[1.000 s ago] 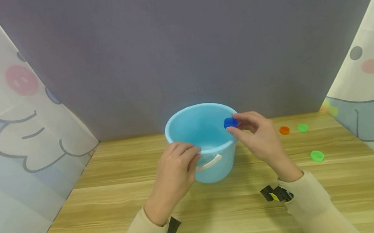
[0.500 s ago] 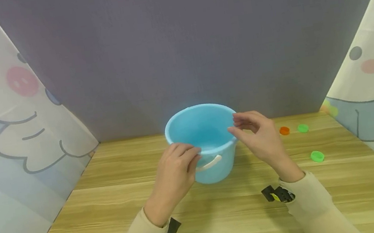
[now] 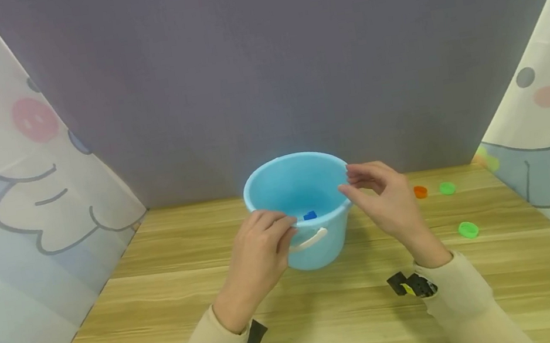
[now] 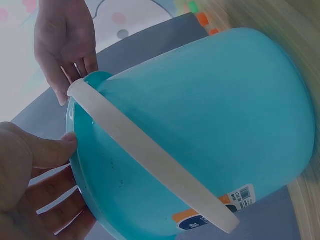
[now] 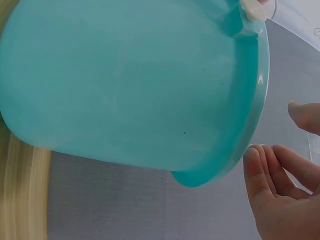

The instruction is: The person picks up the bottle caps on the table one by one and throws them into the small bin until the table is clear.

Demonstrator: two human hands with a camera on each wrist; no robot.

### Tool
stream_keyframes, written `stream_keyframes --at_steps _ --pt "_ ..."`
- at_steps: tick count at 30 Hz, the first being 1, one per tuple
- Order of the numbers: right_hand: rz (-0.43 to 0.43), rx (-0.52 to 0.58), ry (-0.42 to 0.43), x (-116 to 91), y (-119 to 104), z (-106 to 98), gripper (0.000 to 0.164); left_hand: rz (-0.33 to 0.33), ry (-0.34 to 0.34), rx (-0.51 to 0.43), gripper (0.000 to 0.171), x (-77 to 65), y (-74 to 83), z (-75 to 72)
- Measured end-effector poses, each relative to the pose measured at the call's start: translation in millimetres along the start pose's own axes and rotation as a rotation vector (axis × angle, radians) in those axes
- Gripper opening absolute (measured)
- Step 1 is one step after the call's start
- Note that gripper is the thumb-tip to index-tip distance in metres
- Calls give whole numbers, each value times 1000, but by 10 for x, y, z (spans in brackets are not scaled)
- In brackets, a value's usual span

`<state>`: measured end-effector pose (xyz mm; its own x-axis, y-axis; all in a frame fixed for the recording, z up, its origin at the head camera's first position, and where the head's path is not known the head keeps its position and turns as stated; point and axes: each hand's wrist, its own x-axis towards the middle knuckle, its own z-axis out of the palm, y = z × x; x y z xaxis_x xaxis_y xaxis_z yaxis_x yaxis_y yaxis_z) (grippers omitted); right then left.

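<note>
Bucket [image 3: 336,233]: your left hand [image 3: 259,245] grips its near rim; your right hand [image 3: 386,199], empty, half-spread, beside it; blue cap [image 3: 310,215] inside.

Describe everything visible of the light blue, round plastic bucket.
The light blue, round, plastic-looking bucket stands upright on the wood-grain table, mouth upward. It tapers toward its base, with a lipped rim, a curved white handle lowered at its side and an orange, dark-blue and white label. A small blue object shows inside. The person's left hand grips the rim; the right hand is beside it, contact unclear.
</note>
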<state>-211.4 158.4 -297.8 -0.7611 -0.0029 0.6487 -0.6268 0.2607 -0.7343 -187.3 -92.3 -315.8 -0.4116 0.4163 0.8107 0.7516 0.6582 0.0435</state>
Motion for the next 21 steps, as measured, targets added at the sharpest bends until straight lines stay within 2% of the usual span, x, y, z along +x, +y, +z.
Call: stream_keyframes --at_steps 12,21 --pt "-15 -39 30 26 -14 -61 32 -2 -1 -3 13 13 -4 -9" --pt "-27 -92 34 11 37 -202 32 4 5 -1 14 3 -11 -3"
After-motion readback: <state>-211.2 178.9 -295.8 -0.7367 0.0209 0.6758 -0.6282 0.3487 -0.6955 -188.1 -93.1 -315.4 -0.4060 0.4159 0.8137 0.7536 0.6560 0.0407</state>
